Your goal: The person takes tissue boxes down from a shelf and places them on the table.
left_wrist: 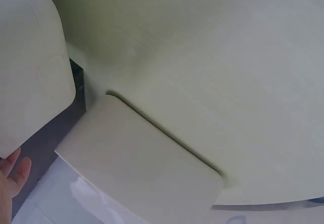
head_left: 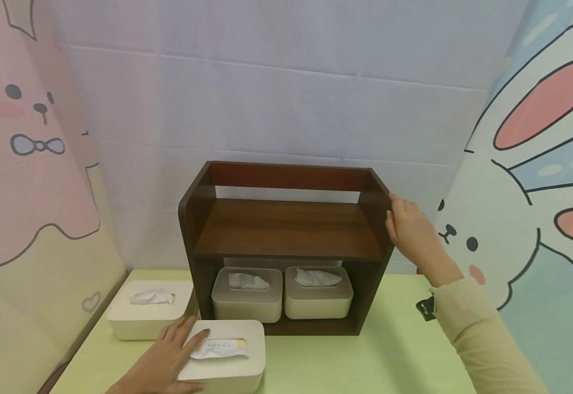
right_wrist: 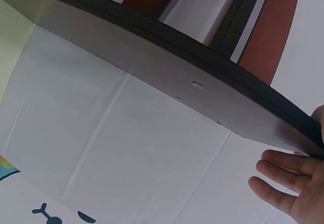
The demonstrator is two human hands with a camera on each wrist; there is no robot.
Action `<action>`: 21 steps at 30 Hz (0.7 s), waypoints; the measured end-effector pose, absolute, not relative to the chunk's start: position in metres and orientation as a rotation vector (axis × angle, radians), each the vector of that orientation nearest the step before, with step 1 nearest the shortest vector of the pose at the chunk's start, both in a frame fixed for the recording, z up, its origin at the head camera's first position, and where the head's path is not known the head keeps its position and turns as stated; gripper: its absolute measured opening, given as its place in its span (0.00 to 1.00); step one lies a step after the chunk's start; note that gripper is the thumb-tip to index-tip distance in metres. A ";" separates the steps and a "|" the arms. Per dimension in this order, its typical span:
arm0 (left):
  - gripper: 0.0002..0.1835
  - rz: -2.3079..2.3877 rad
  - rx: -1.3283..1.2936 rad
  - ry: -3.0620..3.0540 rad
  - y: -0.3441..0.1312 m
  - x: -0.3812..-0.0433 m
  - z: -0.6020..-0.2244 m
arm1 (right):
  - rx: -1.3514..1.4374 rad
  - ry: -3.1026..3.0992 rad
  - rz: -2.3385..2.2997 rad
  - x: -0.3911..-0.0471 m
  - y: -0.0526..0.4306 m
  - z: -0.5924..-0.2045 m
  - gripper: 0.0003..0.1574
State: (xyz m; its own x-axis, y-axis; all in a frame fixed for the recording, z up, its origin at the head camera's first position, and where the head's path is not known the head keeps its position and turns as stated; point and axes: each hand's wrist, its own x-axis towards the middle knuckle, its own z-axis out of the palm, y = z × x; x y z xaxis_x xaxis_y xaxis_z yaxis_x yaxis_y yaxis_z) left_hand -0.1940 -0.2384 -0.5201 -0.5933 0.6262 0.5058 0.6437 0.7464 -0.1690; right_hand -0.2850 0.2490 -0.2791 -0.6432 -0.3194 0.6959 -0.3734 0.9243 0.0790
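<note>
My left hand [head_left: 168, 355] holds a white tissue box [head_left: 252, 372] at its left end, fingers over the lid and thumb toward the front. In the left wrist view, fingertips [left_wrist: 20, 173] show at the edge of this tissue box [left_wrist: 30, 72]. My right hand [head_left: 411, 227] grips the upper right side edge of a dark brown two-tier shelf [head_left: 286, 227]. The right wrist view shows this hand [right_wrist: 298, 183] at the end of the shelf's side panel [right_wrist: 152, 67], several fingers along its outer face.
Two tissue boxes [head_left: 247, 309] [head_left: 318, 306] stand side by side in the shelf's lower tier. Another tissue box [head_left: 141, 323] sits left of the shelf on the pale green table [head_left: 326, 364]. Behind hangs a white cloth [head_left: 267, 104], with rabbit-print curtains at both sides.
</note>
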 end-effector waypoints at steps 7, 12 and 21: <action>0.49 -0.044 -0.911 -2.391 -0.262 -0.189 -0.529 | 0.494 -2.307 0.084 -0.287 0.250 -0.279 0.25; 0.50 -0.057 -0.848 -2.401 -0.277 -0.185 -0.534 | 0.495 -2.302 0.078 -0.287 0.251 -0.279 0.25; 0.50 -0.114 -0.842 -2.442 -0.291 -0.182 -0.535 | 0.508 -2.302 0.082 -0.287 0.254 -0.279 0.25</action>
